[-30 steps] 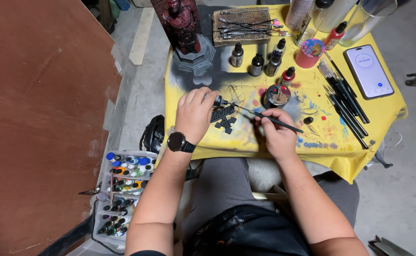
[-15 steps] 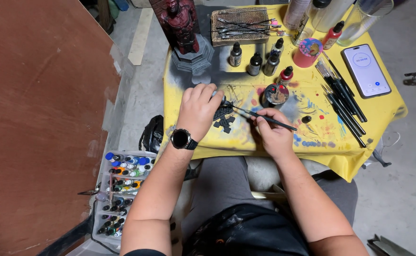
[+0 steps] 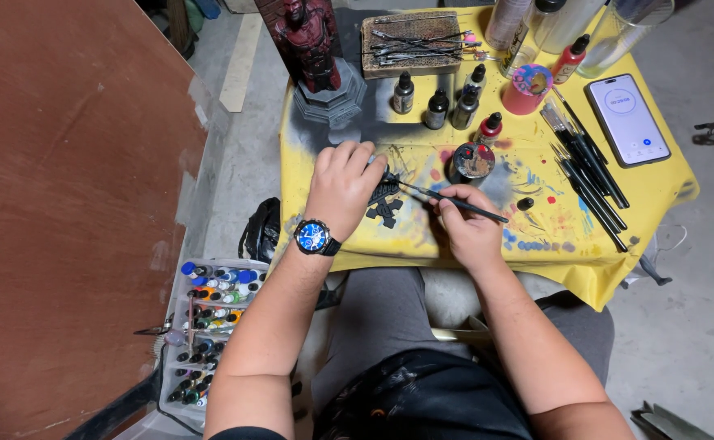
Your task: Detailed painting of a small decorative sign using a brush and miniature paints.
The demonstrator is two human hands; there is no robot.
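My left hand (image 3: 342,189), with a blue-faced wristwatch (image 3: 314,236) on the wrist, presses down on a small black model part (image 3: 384,200) lying on the paint-stained yellow table (image 3: 471,236). My right hand (image 3: 468,224) grips a thin black paintbrush (image 3: 453,200) whose tip points left onto the black part beside my left fingers. An open paint pot (image 3: 474,160) with a smeared lid stands just beyond the brush.
A dark red figure on a grey base (image 3: 314,49) stands at the table's back left. Dropper bottles (image 3: 438,102), a pink cup (image 3: 528,86), a row of brushes (image 3: 589,167) and a phone (image 3: 627,121) lie to the right. A tray of paint bottles (image 3: 206,334) sits on the floor by a brown board (image 3: 63,204).
Both hands stay on the black part and the brush. The brush tip has shifted only slightly over the part.
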